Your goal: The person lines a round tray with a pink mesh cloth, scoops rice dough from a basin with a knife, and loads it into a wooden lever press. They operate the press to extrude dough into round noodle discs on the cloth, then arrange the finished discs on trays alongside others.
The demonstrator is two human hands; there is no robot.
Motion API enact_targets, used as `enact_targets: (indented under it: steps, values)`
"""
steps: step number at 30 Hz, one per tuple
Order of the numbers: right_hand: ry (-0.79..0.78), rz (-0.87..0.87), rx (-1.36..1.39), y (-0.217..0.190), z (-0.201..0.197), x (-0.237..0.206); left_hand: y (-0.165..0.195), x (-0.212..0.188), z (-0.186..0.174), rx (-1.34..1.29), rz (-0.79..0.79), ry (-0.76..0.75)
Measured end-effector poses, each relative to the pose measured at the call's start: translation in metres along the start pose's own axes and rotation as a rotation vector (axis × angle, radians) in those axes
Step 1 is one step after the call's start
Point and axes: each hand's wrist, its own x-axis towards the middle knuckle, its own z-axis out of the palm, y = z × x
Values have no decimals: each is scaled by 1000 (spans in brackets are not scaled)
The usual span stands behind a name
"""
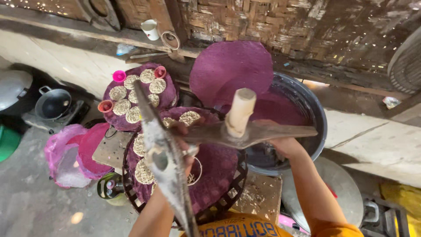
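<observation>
A woven bamboo wall closes the back of this rough kitchen, with a wooden ledge below it carrying a white mug and a wire ring. The floor is grey concrete. To the far side sit a small black pan on a burner and a heap of pink plastic bags.

In the middle, a round wire rack rests on a wooden board and carries a purple cloth-covered disc dotted with pale, round rice cakes. A second purple disc with more cakes lies just behind it, small pink cups at its edge. A bare purple disc leans up out of a large dark basin.

The person's left hand hovers over the front disc, fingers curled around a small round metal ring; I cannot tell how firmly it pinches. The right hand reaches to the basin's rim, mostly hidden behind a flat metal blade with a pale wooden handle, so I cannot tell whether its fingers are closed. A long grey metal piece crosses close to the camera, blurred.
</observation>
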Motion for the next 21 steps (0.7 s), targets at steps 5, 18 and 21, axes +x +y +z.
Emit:
enact_targets:
  steps: [5,18,21]
  values:
    - [-105,676,-796,65,3,40,6,-32,25,818,205,209]
    - [-323,748,-1004,60,-15,48,-2,-36,35,998,124,333]
    - [-410,820,-972,54,-19,41,-5,-33,44,880,87,368]
